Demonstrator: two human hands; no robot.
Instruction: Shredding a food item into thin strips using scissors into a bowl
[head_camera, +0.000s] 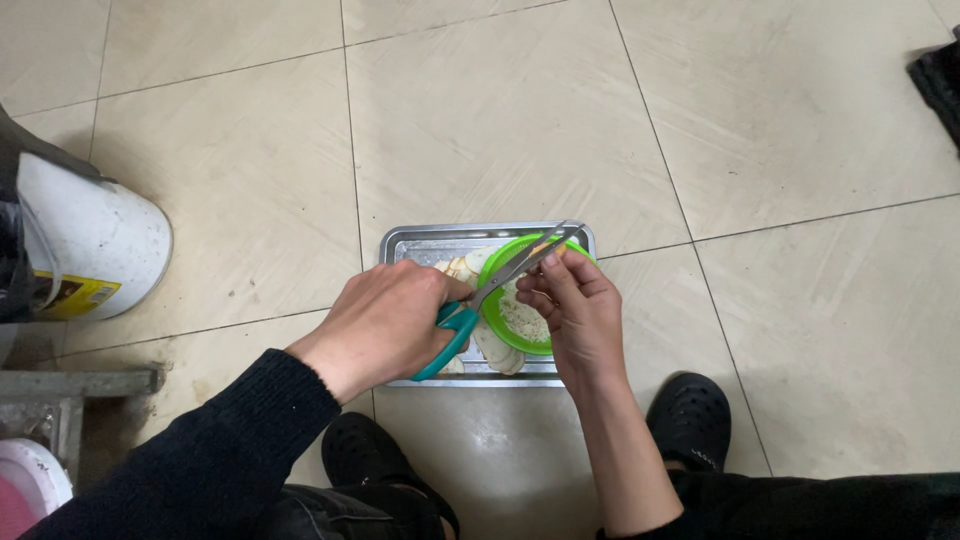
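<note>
My left hand (385, 320) grips the teal handles of a pair of scissors (500, 285); the metal blades point up and to the right over a green bowl (500, 325). My right hand (580, 305) pinches a small pale piece at the blade tips. What that piece is cannot be told. The bowl holds pale bits and sits in a rectangular metal tray (410, 240) on the tiled floor. Pale round slices (462, 266) lie in the tray beside the bowl.
A white bucket (95, 245) with a yellow label stands at the left. A grey step and a pink-and-white tub (30, 480) are at the lower left. My black clogs (690, 420) rest just below the tray. A dark object (940, 80) lies at the upper right.
</note>
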